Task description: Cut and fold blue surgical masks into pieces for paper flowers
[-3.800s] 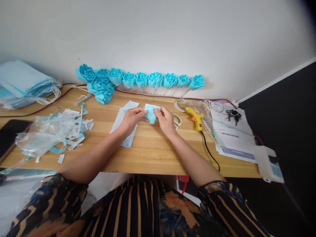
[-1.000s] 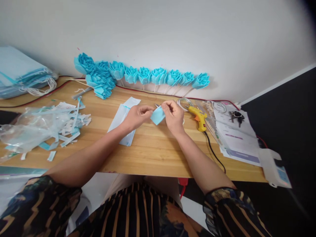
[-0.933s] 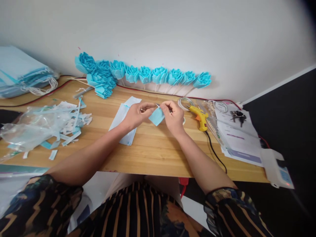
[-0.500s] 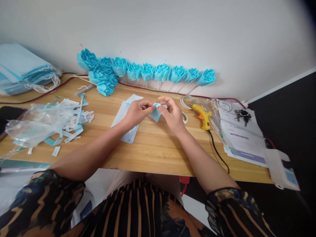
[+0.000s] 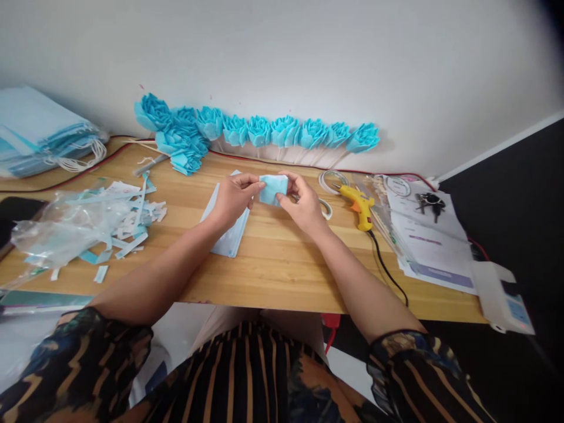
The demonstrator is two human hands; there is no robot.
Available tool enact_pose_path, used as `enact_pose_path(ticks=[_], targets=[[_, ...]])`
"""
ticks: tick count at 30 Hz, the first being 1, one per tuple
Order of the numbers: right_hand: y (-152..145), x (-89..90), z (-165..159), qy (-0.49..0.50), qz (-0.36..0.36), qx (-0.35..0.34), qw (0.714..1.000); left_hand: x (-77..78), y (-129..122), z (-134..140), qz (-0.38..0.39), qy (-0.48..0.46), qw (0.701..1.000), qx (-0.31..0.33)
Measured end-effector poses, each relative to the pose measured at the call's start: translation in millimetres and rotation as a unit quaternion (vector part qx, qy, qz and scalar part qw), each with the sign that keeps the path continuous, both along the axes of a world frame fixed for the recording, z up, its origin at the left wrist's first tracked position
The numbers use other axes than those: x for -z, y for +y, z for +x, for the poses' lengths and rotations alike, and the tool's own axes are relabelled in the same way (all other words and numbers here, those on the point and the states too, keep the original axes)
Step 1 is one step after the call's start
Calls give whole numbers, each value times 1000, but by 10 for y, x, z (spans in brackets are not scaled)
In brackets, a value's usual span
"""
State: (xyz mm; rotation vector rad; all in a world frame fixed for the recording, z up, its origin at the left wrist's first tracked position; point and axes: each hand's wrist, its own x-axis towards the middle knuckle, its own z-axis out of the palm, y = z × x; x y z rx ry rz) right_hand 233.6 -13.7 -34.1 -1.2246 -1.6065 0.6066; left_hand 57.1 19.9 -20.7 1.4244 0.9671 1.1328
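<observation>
Between my two hands is a small, roughly square piece of light blue fabric (image 5: 272, 190), held up above the table. My left hand (image 5: 235, 198) pinches its left edge between thumb and fingers. On the other side, my right hand (image 5: 303, 202) grips the right edge, thumb in front and fingers behind. Partly under my left hand lies a stack of pale blue face-mask-like sheets (image 5: 228, 238). A roll of tape (image 5: 326, 209) rests just beyond my right hand, partly covered by it.
Blue fabric flowers (image 5: 285, 130) on sticks lean along the wall. A yellow glue gun (image 5: 358, 205), papers (image 5: 429, 235) and keys (image 5: 432, 204) lie to the right. Left are a clear plastic bag (image 5: 70, 223), blue scraps (image 5: 132, 241), a phone (image 5: 17, 214) and a pile of masks (image 5: 39, 129).
The blue piece, earlier bunched and angled between my fingertips, now faces me flat as a small square. My hands have moved slightly apart, the left one leftward.
</observation>
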Motion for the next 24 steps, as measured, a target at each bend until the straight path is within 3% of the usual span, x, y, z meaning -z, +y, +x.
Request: enact_pose_path(ticks=[8,13,17,24], targets=[[22,74,-30,-3,-2,4,1000,24,-3,27,-80,-140,985,66],[46,102,-10,49,-44,-34,997,47,17,35,-30,-101,993,44],[12,24,13,86,-48,-70,993,48,-16,43,1,-45,997,69],[-98,-110,-71,-6,21,18,1000,91,-111,85,33,48,993,107]])
